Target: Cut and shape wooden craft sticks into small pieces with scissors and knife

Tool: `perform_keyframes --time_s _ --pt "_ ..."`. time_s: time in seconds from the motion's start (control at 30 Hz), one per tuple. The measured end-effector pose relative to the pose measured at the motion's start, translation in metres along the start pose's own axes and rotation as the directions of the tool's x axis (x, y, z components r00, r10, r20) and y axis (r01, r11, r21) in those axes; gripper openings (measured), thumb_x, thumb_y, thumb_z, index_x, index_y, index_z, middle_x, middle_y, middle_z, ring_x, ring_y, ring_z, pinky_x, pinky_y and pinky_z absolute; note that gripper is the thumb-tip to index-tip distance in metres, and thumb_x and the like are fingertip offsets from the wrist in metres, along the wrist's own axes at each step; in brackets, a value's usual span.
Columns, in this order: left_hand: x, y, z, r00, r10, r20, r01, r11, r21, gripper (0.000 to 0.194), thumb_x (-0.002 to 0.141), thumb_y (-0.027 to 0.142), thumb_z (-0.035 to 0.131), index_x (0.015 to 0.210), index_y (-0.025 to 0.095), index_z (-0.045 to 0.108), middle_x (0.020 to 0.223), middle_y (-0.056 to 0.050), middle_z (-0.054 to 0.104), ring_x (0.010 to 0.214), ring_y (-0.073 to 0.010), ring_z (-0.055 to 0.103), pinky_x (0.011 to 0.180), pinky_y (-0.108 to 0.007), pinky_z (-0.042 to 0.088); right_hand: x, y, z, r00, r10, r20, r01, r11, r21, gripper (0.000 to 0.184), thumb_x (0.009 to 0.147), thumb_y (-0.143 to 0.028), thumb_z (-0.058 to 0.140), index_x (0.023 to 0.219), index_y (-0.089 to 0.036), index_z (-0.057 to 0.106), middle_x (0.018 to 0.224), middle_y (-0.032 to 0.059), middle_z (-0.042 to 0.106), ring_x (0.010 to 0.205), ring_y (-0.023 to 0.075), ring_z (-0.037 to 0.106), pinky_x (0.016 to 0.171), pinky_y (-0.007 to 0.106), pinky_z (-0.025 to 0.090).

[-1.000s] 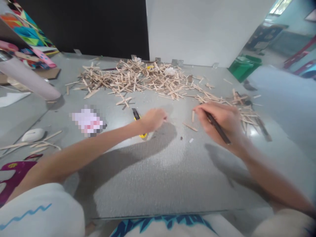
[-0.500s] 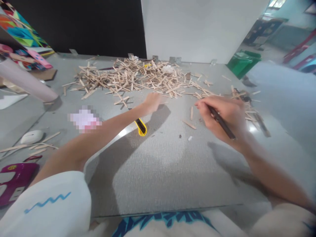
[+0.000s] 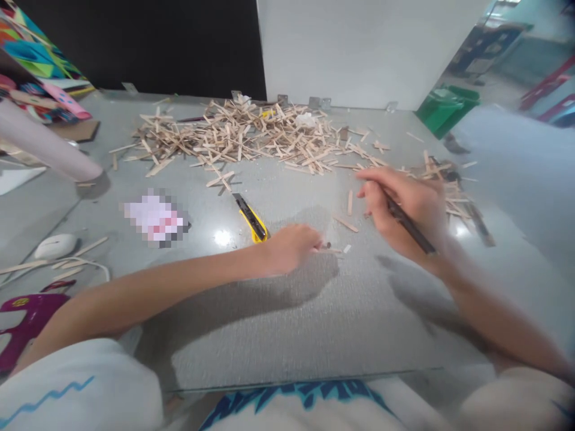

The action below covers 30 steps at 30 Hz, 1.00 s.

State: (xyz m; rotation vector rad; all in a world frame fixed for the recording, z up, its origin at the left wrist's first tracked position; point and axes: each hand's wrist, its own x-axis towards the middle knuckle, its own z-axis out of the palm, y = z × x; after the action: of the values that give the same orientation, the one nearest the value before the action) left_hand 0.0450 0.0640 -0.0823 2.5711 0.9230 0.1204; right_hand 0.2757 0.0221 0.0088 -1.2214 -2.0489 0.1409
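Note:
My left hand (image 3: 291,248) is closed in a pinch over the middle of the table, with a thin wooden stick (image 3: 330,251) showing past its fingertips. Between the fingers of my right hand (image 3: 399,206) rests a dark, slim pen-like tool (image 3: 411,226), its back end pointing down toward the wrist; its front end is hidden. A yellow and black box cutter (image 3: 250,216) lies just behind my left hand. Two loose sticks, one upright in view (image 3: 350,203) and one slanted (image 3: 345,224), lie between the hands.
A heap of wooden sticks (image 3: 238,137) spreads along the table's back, by a black and white panel (image 3: 350,54). More sticks (image 3: 460,203) lie at right. A white mouse (image 3: 56,246), a purple object (image 3: 31,326) and a pale roll (image 3: 49,143) are at left; a green bin (image 3: 447,111) stands beyond.
My left hand has come from the edge of the stick heap toward me and slightly right, now with a stick in its fingers. My right hand stays nearly in place with the dark tool.

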Motion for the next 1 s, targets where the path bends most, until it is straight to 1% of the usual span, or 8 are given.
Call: perform_keyframes --time_s 0.07,0.2,0.3,0.4,0.53,0.73,0.9,1.0 --pt "-0.012 0.000 0.009 1.000 -0.003 -0.017 0.004 0.999 0.044 0.015 0.102 0.014 0.061 0.095 0.018 0.074 0.094 -0.007 0.074 0.089 -0.0233 0.072 0.072 -0.032 0.048 -0.001 0.000 0.004 0.999 0.023 -0.022 -0.024 1.000 -0.017 0.023 0.111 -0.034 0.054 0.124 -0.024 0.070 0.090 0.0036 0.080 0.068 0.0197 0.072 0.068 0.034 0.055" --pt "-0.030 -0.004 0.018 0.996 -0.064 -0.054 0.070 0.991 0.117 0.027 0.110 0.018 0.048 0.099 0.015 0.072 0.100 -0.010 0.073 0.091 -0.0252 0.073 0.074 -0.034 0.052 -0.001 0.006 0.017 0.996 0.083 0.015 -0.084 0.995 0.057 0.012 0.108 -0.031 0.059 0.110 -0.024 0.068 0.078 0.0018 0.080 0.066 0.0205 0.075 0.068 0.034 0.057" --pt "-0.044 0.001 0.019 0.990 -0.120 -0.069 0.129 0.983 0.131 0.028 0.113 0.024 0.046 0.103 0.014 0.071 0.102 -0.011 0.075 0.093 -0.0273 0.075 0.076 -0.035 0.055 0.001 0.014 0.029 0.976 0.142 0.166 -0.171 0.969 0.179 0.018 0.108 -0.033 0.059 0.096 -0.023 0.067 0.074 0.0017 0.080 0.060 0.0194 0.075 0.062 0.032 0.055" --pt "-0.055 0.008 0.019 0.981 -0.179 -0.076 0.187 0.975 0.118 0.022 0.111 0.022 0.052 0.125 0.013 0.066 0.098 -0.011 0.077 0.088 -0.0275 0.077 0.074 -0.036 0.055 0.000 0.021 0.045 0.925 0.146 0.350 -0.230 0.949 0.213 0.032 0.108 -0.036 0.060 0.080 -0.021 0.066 0.068 0.0010 0.076 0.053 0.0157 0.070 0.053 0.028 0.049" --pt "-0.066 0.012 0.019 0.978 -0.198 -0.070 0.193 0.979 -0.071 0.036 0.108 0.021 0.059 0.143 0.017 0.051 0.079 0.000 0.074 0.071 -0.0219 0.074 0.067 -0.031 0.053 -0.005 0.030 0.065 0.852 0.151 0.501 -0.346 0.880 0.324 0.017 0.105 -0.034 0.065 0.095 -0.020 0.069 0.078 0.0019 0.079 0.055 0.0140 0.070 0.050 0.025 0.047" --pt "-0.084 0.006 0.026 0.952 -0.037 -0.302 0.020 0.998 -0.060 0.010 0.103 0.011 0.060 0.107 0.021 0.058 0.109 -0.008 0.073 0.103 -0.0266 0.070 0.091 -0.042 0.058 -0.012 0.036 0.082 0.762 0.199 0.617 -0.517 0.761 0.393 0.034 0.095 -0.048 0.079 0.080 -0.022 0.063 0.065 0.0005 0.074 0.054 0.0157 0.069 0.048 0.024 0.051" --pt "-0.093 0.014 0.040 0.945 0.081 -0.316 -0.155 0.964 -0.217 0.021 0.107 0.005 0.051 0.118 0.020 0.060 0.118 -0.006 0.073 0.111 -0.0212 0.068 0.096 -0.036 0.058 -0.019 0.035 0.095 0.662 0.216 0.717 -0.624 0.690 0.368 0.036 0.098 -0.047 0.076 0.077 -0.023 0.058 0.071 0.0030 0.077 0.055 0.0173 0.073 0.045 0.025 0.053" --pt "-0.094 0.018 0.043 0.918 0.173 -0.357 -0.206 0.977 -0.057 0.020 0.110 0.009 0.050 0.121 0.019 0.064 0.119 -0.008 0.074 0.113 -0.0234 0.068 0.101 -0.039 0.056 -0.023 0.031 0.100 0.676 0.243 0.695 -0.623 0.693 0.364 0.040 0.101 -0.048 0.071 0.073 -0.022 0.059 0.065 0.0013 0.073 0.050 0.0153 0.068 0.041 0.024 0.047"
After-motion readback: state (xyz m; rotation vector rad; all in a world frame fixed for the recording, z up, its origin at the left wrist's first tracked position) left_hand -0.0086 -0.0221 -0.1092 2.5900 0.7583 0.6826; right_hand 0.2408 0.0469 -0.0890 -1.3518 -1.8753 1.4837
